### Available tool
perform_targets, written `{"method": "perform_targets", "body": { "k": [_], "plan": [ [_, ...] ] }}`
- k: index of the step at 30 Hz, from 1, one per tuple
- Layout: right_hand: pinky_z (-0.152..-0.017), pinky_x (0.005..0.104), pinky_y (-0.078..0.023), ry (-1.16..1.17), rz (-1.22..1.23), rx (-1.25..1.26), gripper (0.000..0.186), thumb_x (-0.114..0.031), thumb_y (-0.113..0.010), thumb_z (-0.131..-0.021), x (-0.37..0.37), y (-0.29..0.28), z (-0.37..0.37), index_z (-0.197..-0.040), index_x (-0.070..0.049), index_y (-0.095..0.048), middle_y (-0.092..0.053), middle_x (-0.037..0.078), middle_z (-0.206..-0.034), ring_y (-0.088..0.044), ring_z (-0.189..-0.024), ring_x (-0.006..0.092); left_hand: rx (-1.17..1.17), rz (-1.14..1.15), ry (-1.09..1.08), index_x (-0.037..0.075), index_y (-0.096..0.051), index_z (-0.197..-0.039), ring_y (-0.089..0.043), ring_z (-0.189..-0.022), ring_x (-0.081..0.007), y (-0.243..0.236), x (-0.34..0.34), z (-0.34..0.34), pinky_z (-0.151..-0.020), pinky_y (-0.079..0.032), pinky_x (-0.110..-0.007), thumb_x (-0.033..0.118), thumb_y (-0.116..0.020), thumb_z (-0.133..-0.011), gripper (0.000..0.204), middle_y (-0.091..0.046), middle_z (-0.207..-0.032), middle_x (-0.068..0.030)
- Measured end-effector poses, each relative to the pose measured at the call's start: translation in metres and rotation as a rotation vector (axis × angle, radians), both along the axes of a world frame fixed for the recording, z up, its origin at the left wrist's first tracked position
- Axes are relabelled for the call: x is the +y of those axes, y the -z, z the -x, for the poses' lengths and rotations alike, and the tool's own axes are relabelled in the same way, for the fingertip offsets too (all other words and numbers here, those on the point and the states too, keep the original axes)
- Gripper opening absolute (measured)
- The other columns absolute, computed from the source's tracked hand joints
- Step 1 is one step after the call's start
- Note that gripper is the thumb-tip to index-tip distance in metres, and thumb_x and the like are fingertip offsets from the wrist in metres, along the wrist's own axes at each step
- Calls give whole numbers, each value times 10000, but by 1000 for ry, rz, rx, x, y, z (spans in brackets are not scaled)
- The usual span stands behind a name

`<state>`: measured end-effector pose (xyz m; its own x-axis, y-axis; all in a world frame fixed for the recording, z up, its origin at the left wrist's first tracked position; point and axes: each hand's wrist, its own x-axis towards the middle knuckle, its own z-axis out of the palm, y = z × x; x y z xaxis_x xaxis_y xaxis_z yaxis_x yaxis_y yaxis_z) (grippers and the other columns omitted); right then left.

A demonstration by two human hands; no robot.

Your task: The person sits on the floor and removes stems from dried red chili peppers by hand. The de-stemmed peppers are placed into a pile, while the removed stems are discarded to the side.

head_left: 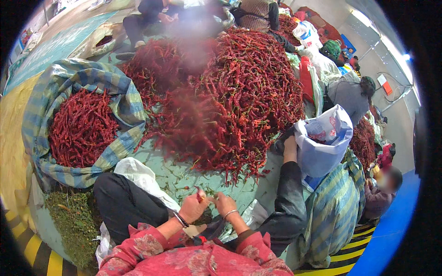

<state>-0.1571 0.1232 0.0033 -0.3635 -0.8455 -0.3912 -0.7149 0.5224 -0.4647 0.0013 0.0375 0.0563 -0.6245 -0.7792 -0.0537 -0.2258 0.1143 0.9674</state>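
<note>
Well to the left of the left hand (193, 208), a blue-and-yellow checked woven sack (36, 124) gapes around slender, wrinkled red chillies (83, 129); a loose heap of dull green stems (69, 221) lies to that hand's near left. The left hand itself curls nearly closed, one short red chilli (200, 196) poking up at its thumb and forefinger. Just right of it, the right hand (224, 203) bends its fingers toward a pinch; whether they grip a stem is too small to tell. The step appears to be fingertip work on a single pod, calling next for a steady left hold and a light right pinch. Ahead of both hands spreads a large mound of red chillies (258, 92); farther right stands a white-and-blue plastic bag (320, 156).
</note>
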Motion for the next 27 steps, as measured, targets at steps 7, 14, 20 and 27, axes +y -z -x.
{"method": "perform_targets", "body": {
  "k": [7, 14, 20, 27],
  "plan": [
    [-613, 451, -473, -13, 228, 555, 234, -124, -582, -752, -92, -11, 51, -982, -154, -550, -559, 115, -863, -584, -823, 324, -74, -458, -209, 58, -510, -662, -454, -490, -74, 18, -27, -18, -464, -364, -262, 334, -547, -869, 348, -491, -543, 7],
    [-600, 336, -466, 162, 269, 62, 168, -263, -635, -801, -59, -39, 31, -862, -113, -677, -652, 72, -742, -612, -660, 219, -8, -558, -170, 29, -630, -960, -417, -488, -39, 13, -28, -12, -442, -341, -225, 247, -599, -846, 247, -465, -568, 57],
    [-515, 206, -397, 387, 108, -892, 196, -207, -567, -872, -22, -45, -27, -964, -39, -611, -604, -19, -721, -499, -591, 51, 88, -639, -73, 50, -663, -994, -457, -559, -32, 11, -20, -6, -495, -362, -204, 215, -635, -824, 238, -544, -662, 51],
    [-627, 317, -486, 36, 445, -267, 213, -188, -572, -838, -30, -72, -33, -1008, -64, -608, -652, 123, -824, -631, -716, 229, -4, -340, 32, 11, -657, -830, -495, -605, -79, 23, -24, -21, -550, -401, -276, 234, -625, -819, 225, -563, -651, 5]
  ]
}}
